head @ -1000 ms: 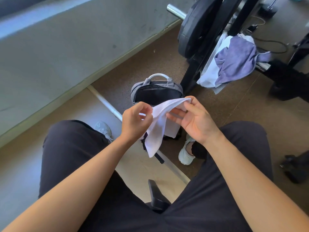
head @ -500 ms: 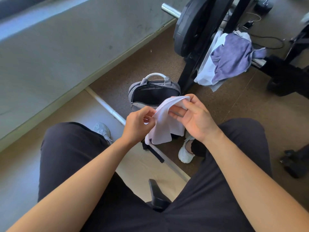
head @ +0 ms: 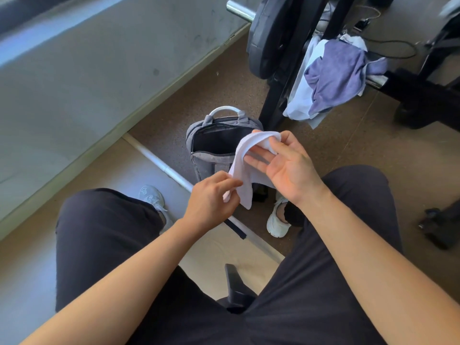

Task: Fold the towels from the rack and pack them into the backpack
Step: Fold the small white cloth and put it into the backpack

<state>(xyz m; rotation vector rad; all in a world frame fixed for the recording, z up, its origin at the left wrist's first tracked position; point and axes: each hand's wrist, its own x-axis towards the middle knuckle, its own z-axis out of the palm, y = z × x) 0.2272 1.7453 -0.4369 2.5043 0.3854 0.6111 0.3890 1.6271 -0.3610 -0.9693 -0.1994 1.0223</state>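
Note:
A small white towel [head: 245,159] hangs between my two hands, just in front of the backpack. My right hand [head: 286,165] pinches its upper end with the thumb, palm turned up and fingers spread under the cloth. My left hand [head: 211,197] grips the lower end, lower and to the left. The grey backpack [head: 211,143] stands upright on the floor between my feet, its top unzipped and the dark inside showing. A purple towel [head: 336,75] and a white towel [head: 301,95] are draped over the bar of the black rack [head: 278,95] behind it.
A large black weight plate [head: 271,38] sits on a chrome bar at the rack's left. A grey wall [head: 87,70] runs along the left. A white pipe [head: 159,163] crosses the floor. My knees in dark trousers fill the foreground. Dark equipment [head: 443,225] lies at right.
My left hand has dropped lower with the towel's end. My right hand has opened its palm upward, and the towel now drapes over its fingers.

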